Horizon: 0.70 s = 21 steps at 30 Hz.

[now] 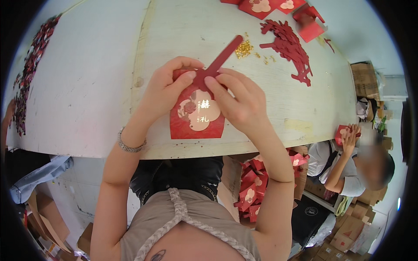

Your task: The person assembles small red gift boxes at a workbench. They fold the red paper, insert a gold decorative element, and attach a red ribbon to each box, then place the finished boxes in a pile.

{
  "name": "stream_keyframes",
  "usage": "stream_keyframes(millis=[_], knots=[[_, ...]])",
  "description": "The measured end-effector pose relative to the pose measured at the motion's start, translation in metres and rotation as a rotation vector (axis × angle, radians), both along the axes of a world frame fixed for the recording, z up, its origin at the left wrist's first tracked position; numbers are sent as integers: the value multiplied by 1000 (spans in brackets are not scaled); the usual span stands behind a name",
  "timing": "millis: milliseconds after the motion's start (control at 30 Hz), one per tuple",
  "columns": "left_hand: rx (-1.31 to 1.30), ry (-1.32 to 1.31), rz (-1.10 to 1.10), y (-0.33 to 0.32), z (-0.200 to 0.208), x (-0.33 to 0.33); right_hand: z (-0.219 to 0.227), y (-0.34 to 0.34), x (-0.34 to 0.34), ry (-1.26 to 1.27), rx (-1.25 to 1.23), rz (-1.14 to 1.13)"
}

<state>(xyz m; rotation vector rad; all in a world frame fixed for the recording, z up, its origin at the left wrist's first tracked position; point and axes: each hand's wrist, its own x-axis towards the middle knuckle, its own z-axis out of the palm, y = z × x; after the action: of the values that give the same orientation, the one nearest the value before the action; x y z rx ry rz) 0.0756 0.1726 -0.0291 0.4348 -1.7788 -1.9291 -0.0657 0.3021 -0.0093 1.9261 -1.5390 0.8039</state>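
Note:
A red gift box [179, 126] with a pale flower-shaped panel lies on the table in front of me. Across its top end sits a dark red strap [225, 53], its free end pointing up and to the right. My left hand [172, 85] is closed on the box's upper left corner, thumb pressed near the strap. My right hand [241, 98] pinches the strap's lower part against the box top, thumb on its near face. The fingertips behind the box are hidden.
Beyond my hands lie small gold fasteners [244, 48] and a heap of dark red straps [287, 45]. More red boxes [257, 6] stand at the far edge. A carton of red boxes [252, 187] is below the table at right. Another person [348, 174] holds a red box there.

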Motion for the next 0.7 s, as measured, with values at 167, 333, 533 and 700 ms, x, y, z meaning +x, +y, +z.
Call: stream_keyframes(millis=[167,333,533,700], knots=[[-88,-64,51,7,4,0,-2,4,-15,-195,107,109],[-85,-97,152,14,6,-1,-42,11,-106,-818,-26,-328],[-382,63,314,15,8,6,-76,29,-178,-424,180,-730],[-401,101,302,23,9,6,-64,42,-164,-613,136,-839]])
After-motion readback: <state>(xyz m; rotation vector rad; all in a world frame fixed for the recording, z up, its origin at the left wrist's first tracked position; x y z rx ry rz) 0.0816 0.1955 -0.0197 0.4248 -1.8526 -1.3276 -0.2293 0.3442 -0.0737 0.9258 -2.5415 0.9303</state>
